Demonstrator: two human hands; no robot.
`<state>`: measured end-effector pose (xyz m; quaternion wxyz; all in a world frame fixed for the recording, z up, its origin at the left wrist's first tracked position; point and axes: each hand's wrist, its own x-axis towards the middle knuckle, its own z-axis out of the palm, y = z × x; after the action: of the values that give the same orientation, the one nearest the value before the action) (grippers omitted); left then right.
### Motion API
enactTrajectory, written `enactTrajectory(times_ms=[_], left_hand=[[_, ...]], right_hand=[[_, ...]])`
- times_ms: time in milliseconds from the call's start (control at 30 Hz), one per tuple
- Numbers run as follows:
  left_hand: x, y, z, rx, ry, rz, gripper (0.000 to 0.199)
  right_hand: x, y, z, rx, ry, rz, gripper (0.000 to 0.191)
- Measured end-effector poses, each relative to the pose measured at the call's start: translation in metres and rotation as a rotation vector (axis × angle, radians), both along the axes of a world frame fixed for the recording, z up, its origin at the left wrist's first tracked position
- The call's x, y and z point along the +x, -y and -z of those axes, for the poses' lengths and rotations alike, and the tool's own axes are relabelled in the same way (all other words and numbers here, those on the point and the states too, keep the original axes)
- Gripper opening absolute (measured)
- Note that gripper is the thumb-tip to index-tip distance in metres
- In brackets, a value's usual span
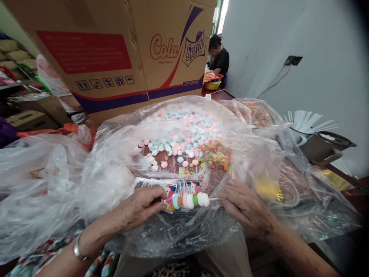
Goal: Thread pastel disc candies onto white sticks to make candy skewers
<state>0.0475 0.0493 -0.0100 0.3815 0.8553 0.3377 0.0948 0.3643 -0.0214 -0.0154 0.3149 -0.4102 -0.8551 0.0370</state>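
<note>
Between my two hands lies a candy skewer, held level, with white, pink and blue marshmallows and orange and green pieces in a row. My right hand is closed on the bare white stick at its right end. At the other end my left hand pinches a pink and yellow printed wrapper, which meets the first marshmallows; whether it covers them I cannot tell. Just behind is a stack of printed wrappers. Beyond these, loose marshmallows and coloured ring candies are spread on the table.
Clear plastic sheeting surrounds the candies. A large cardboard box stands behind. At right are a container of white sticks and a grey-brown pot. A co-worker sits farther back, near a yellow basin.
</note>
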Motion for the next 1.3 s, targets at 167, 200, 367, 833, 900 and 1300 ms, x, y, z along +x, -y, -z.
enactTrajectory(times_ms=[167, 200, 367, 833, 900, 1300], left_hand=[[0.008, 0.007, -0.017, -0.253, 0.059, -0.009, 0.018], [0.009, 0.009, -0.016, -0.314, 0.094, -0.033, 0.02], [0.013, 0.018, 0.001, -0.533, 0.15, -0.202, 0.022], [0.015, 0.023, 0.012, -0.063, 0.134, 0.018, 0.015], [0.015, 0.02, 0.013, -0.076, 0.11, 0.059, 0.014], [0.022, 0.013, -0.009, -0.491, 0.036, 0.09, 0.029]], right_hand=[[-0.002, 0.004, -0.006, -0.01, -0.017, -0.002, 0.023], [-0.002, 0.005, -0.006, -0.015, -0.017, 0.0, 0.023], [0.001, 0.012, -0.006, 0.025, -0.016, 0.006, 0.019], [0.01, 0.019, -0.008, -0.098, 0.091, -0.051, 0.026], [0.009, 0.019, -0.006, -0.131, 0.073, -0.044, 0.027], [0.001, 0.024, 0.001, -0.015, 0.07, 0.022, 0.021]])
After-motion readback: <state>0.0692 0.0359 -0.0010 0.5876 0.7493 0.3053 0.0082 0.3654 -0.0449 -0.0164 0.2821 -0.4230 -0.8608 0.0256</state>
